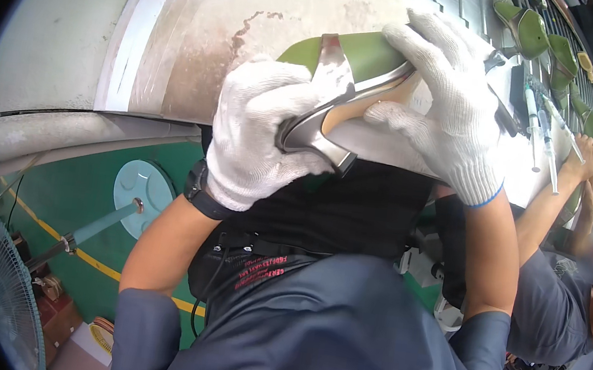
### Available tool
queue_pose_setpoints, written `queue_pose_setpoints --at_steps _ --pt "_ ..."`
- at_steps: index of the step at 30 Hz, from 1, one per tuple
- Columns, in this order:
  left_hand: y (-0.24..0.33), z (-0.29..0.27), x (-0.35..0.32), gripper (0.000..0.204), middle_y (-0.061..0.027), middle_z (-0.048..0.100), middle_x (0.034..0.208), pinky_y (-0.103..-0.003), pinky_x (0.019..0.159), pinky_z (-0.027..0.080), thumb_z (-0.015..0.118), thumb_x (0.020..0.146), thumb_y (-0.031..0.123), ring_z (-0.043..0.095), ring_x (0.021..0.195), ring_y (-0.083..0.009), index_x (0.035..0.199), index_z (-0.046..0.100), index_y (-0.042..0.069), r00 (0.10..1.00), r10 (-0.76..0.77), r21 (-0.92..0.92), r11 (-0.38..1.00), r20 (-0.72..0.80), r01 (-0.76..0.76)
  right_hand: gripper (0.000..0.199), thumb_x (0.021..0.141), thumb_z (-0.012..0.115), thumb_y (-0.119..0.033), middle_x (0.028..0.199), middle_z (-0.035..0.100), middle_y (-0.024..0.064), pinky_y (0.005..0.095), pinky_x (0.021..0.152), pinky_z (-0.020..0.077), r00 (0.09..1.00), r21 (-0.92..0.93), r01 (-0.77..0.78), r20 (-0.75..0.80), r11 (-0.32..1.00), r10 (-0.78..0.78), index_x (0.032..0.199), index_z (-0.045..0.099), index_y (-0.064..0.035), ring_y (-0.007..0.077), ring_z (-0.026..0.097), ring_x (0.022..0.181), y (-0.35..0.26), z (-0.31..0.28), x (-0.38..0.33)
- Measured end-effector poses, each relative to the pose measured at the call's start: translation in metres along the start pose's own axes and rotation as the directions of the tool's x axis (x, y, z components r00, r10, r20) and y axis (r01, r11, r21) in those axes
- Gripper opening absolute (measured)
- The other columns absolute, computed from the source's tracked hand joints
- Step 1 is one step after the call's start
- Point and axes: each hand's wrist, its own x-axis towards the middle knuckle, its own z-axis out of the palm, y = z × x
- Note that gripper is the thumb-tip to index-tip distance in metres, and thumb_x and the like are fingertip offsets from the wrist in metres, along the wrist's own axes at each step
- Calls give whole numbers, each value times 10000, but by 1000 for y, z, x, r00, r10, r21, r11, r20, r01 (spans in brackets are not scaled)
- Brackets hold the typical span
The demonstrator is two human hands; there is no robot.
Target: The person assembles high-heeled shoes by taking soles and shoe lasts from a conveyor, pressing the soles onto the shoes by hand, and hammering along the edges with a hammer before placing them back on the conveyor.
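Observation:
Between my two gloved hands, above the worn bench top, is a high-heeled sandal (333, 68) with silver straps and a tan sole side. A green shoe last (379, 54) fills it. My left hand (256, 125), in a white knit glove, wraps round the silver part near the dark-tipped heel, its fingers closed. My right hand (459, 105), gloved too, grips the other end with fingers over the green last and the thumb by the tan part. The gloves hide parts of the sandal.
Several syringe-like dispensers (547, 133) lie on the right of the bench (188, 41). Beyond them, green lasts (532, 33) stand along a rack of rollers. A co-worker's hand (586, 156) reaches in at the right. A round stool (140, 193) and a fan (2, 298) stand lower left.

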Motion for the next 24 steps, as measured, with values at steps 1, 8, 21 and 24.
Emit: queue_pose_setpoints --at_steps 1,8,21,24 --pt "2 -5 5 863 -139 640 1260 -470 992 530 988 669 559 645 1135 -355 1315 680 77 1000 -6 3 1000 9 6 814 702 957 -342 1500 645 190 520 1229 425 999 48 13 -31 999 -12 1430 700 -85 406 575 1432 1 5 -3" --pt "14 -20 20 478 -223 630 1457 -432 1133 497 933 846 236 652 1317 -325 1218 724 22 892 -373 -264 861 253 435 765 710 989 -245 1565 544 258 597 1189 463 996 219 77 22 973 -84 1402 697 -98 513 501 1470 4 16 0" --pt "25 -19 64 763 -164 616 1518 -393 1240 418 837 804 237 572 1448 -284 1499 602 28 659 -612 61 751 437 657 711 697 984 -232 1466 599 239 573 1162 490 1000 258 9 -18 966 -4 1344 715 -114 512 541 1417 -8 10 -3" --pt "28 -9 76 768 -177 627 1484 -390 1230 426 806 783 202 603 1406 -291 1501 597 23 642 -647 139 740 411 658 675 729 956 -234 1439 607 236 552 1165 489 990 272 -85 133 959 50 1338 701 -92 493 549 1414 -17 -2 21"
